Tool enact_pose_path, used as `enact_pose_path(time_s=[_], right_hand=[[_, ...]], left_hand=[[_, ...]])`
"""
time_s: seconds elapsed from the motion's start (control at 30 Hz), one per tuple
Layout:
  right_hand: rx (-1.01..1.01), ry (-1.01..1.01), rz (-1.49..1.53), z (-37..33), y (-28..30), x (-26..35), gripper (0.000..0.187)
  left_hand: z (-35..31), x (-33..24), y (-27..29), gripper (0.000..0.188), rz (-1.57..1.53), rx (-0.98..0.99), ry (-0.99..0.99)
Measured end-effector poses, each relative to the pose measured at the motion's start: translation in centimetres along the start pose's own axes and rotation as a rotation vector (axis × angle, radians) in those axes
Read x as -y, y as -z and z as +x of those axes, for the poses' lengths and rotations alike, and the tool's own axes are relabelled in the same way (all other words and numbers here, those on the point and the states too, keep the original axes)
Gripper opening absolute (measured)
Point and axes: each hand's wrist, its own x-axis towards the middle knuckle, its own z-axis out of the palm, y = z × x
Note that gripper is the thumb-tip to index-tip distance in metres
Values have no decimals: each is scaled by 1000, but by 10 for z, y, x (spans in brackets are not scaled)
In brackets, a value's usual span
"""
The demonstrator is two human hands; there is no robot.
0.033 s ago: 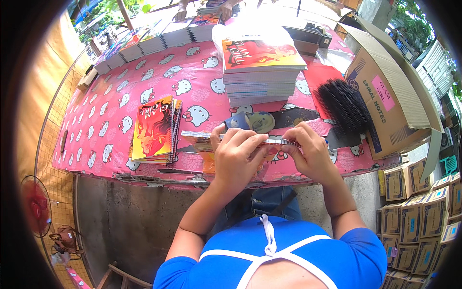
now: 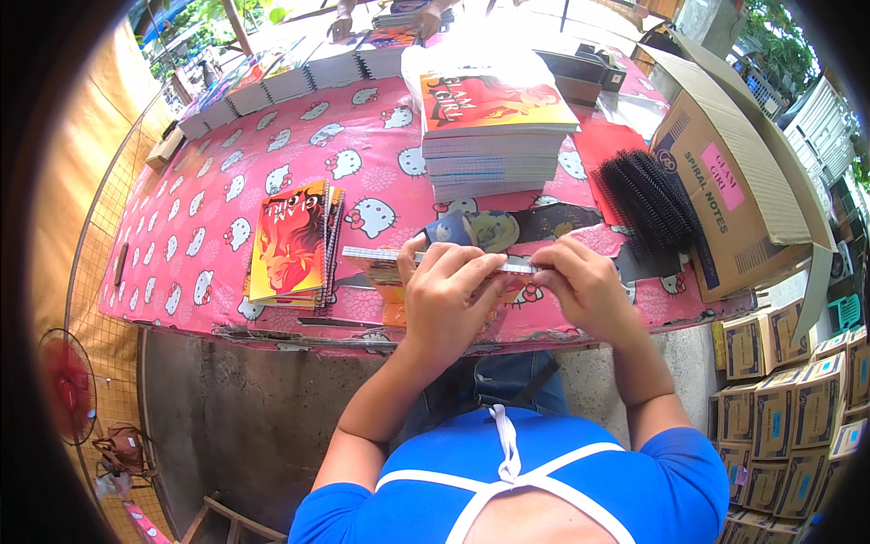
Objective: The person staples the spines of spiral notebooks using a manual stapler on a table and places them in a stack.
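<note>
Left hand (image 2: 450,295) grips thin yellow-orange paper notebook (image 2: 384,269), held edge-up at near side of pink patterned table (image 2: 161,265). Right hand (image 2: 582,288) pinches pale edge's right end between fingers; exact hold unclear. Steady left grip, level edge should help.

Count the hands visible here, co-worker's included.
4: the wearer's left hand and right hand at the notebook; across the table, one hand and another hand. Others may be hidden.
</note>
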Motion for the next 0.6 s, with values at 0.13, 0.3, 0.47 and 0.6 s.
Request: enact_pose_path(time_s=[0.13,0.3,0.47,0.6], right_hand=[[222,109,24,52,0,-53,21],[457,195,-266,69,-66,-95,41],[118,-251,159,43,-46,-104,36],[24,-39,1047,16,-18,-97,31]], left_hand=[[-6,-1,1,18,-33,-31,-24],[-3,-1,-5,24,-15,-71,-14],[-5,4,-3,32,-26,-75,-39],[-2,6,-4,28,-85,-89,-10]])
